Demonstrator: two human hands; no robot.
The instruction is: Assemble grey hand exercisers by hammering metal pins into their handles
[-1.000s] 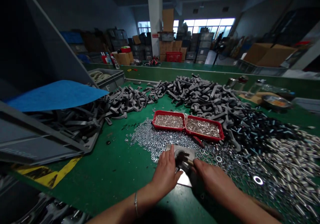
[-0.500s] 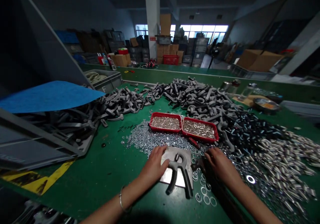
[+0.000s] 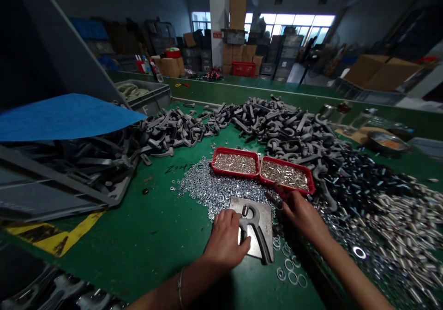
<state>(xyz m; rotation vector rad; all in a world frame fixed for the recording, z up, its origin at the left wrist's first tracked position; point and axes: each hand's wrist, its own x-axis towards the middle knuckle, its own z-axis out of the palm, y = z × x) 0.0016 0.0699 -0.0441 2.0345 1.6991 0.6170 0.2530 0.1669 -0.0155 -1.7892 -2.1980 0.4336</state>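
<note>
A grey, two-legged hand grip (image 3: pixel 258 236) with a curved top lies on a square metal plate (image 3: pixel 267 213). A small metal cylinder (image 3: pixel 245 210) stands within its top. My left hand (image 3: pixel 225 238) is closed around the left leg, thumb toward the gap between the legs. To the right, my right hand (image 3: pixel 304 214) is closed at the front edge of the right red tray (image 3: pixel 311 187). Its fingertips are on a dark, reddish tool (image 3: pixel 275 198), whose kind I cannot make out. Small washers (image 3: pixel 200 185) spread behind the plate.
The left red tray (image 3: pixel 235 149) holds small metal bits, the right one short pins. Piled grey handle parts (image 3: pixel 277 125) lie behind. Metal sleeves (image 3: pixel 398 222) and larger rings (image 3: pixel 292 277) lie right. A grey crate (image 3: pixel 51 199) with blue sheet (image 3: pixel 69 116) stands left.
My left hand has moved down from the top of the hand grip to its left leg. My right hand has moved from beside the plate toward the right tray and the reddish tool.
</note>
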